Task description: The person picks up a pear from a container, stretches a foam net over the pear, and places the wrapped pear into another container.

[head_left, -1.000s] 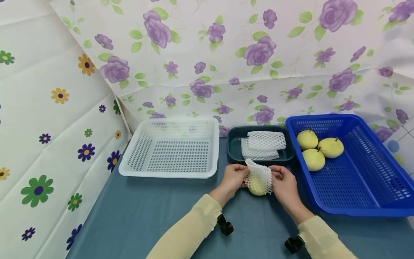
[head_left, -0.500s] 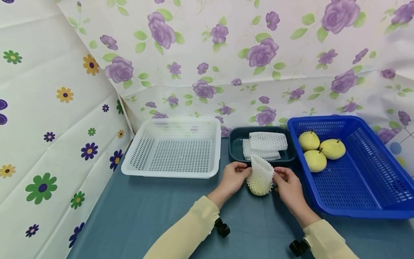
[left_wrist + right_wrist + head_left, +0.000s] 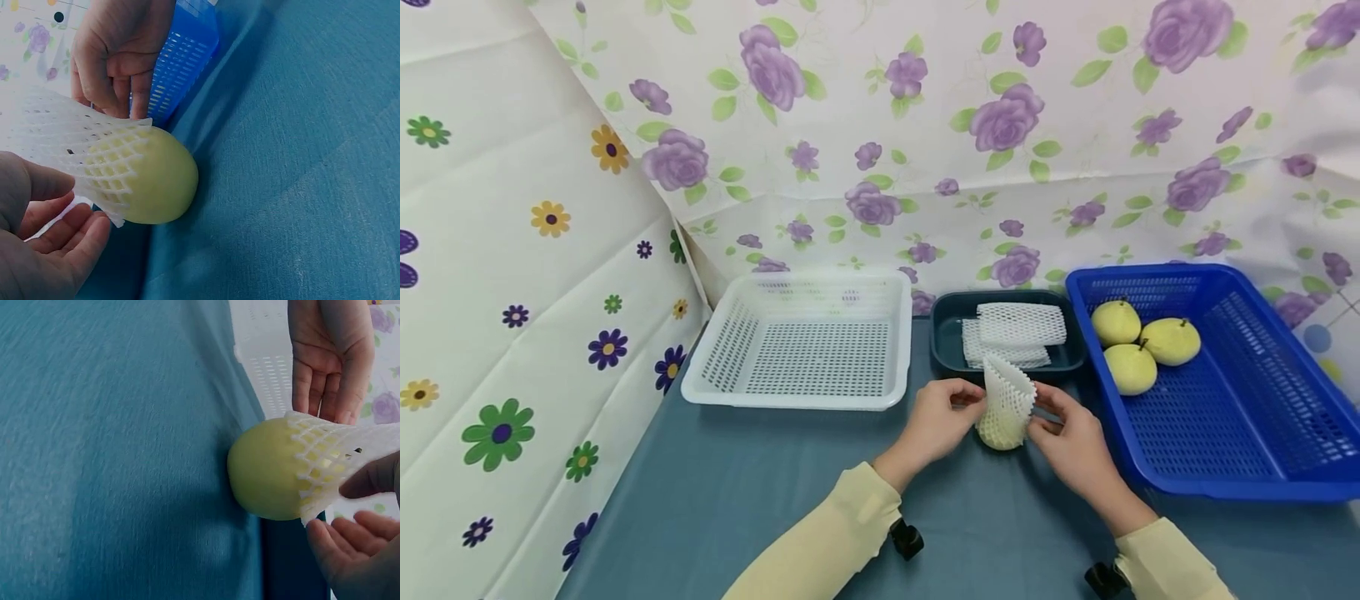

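Note:
A pale yellow-green pear (image 3: 169, 181) stands on the blue-green cloth in front of the dark green tray (image 3: 942, 358). A white foam net sleeve (image 3: 1006, 387) covers its upper part and rises to a flattened tip. My left hand (image 3: 942, 417) is at the sleeve's left side, its thumb touching or close to the mesh and its fingers loosely bent. On the opposite side is my right hand (image 3: 1070, 432), thumb at the mesh and fingertips by the sleeve's lower rim (image 3: 306, 515). Both hands show a gap between thumb and fingers. The pear's bottom is bare.
More foam net sleeves (image 3: 1021, 325) lie flat in the dark green tray. A blue basket (image 3: 1247, 417) at the right holds three pears (image 3: 1129, 369). To the left stands a white perforated basket (image 3: 820, 358). A flowered sheet (image 3: 865, 125) hangs behind.
The sleeve has come lower round the pear and its tip now stands up straighter. Both hands have eased slightly outward, with their fingers looser on the mesh.

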Tool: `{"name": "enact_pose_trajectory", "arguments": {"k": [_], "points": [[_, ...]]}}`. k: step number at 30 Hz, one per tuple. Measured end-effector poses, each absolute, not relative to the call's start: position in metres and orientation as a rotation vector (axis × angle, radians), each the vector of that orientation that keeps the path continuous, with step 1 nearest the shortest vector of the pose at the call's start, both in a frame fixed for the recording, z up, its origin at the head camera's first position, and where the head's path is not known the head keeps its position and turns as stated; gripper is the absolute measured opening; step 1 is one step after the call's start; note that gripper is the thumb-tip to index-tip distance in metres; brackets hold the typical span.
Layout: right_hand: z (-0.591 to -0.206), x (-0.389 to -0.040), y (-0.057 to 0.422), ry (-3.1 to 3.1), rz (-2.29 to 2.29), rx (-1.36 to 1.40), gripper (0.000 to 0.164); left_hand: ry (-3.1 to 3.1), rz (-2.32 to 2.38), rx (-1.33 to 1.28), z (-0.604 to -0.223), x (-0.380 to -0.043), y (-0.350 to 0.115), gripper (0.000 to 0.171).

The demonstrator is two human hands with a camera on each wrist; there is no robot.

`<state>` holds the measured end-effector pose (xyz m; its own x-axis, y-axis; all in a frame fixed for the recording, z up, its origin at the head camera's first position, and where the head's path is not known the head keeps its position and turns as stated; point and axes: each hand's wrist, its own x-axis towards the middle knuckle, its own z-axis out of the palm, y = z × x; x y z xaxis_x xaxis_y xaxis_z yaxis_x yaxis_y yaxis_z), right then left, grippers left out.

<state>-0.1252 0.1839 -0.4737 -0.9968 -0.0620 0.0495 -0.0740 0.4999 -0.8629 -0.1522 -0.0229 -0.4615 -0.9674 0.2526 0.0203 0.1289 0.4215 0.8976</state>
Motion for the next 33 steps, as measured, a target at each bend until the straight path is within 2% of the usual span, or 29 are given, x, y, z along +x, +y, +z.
{"name": "enact_pose_trajectory", "arguments": {"k": [4, 7, 10, 17, 33], "points": [[-0.478, -0.124, 0.184, -2.753, 1.587, 0.180, 0.045, 2.538, 1.530, 0.354, -0.464, -0.152, -0.025, 0.012], [-0.479, -0.124, 0.184, -2.772, 1.569, 0.188, 0.048, 2.527, 1.505, 0.369, -0.465, -0.151, -0.025, 0.014], [-0.479, -0.124, 0.183, -2.775, 1.526, 0.166, 0.051, 2.525, 1.487, 0.367, -0.467, -0.152, -0.026, 0.013], [-0.481, -0.123, 0.182, -2.778, 1.408, 0.113, 0.046, 2.543, 1.445, 0.364, -0.468, -0.153, -0.027, 0.009], [-0.491, -0.123, 0.182, -2.752, 1.450, 0.078, 0.060, 2.624, 1.399, 0.337, -0.472, -0.155, -0.029, 0.005]]}}
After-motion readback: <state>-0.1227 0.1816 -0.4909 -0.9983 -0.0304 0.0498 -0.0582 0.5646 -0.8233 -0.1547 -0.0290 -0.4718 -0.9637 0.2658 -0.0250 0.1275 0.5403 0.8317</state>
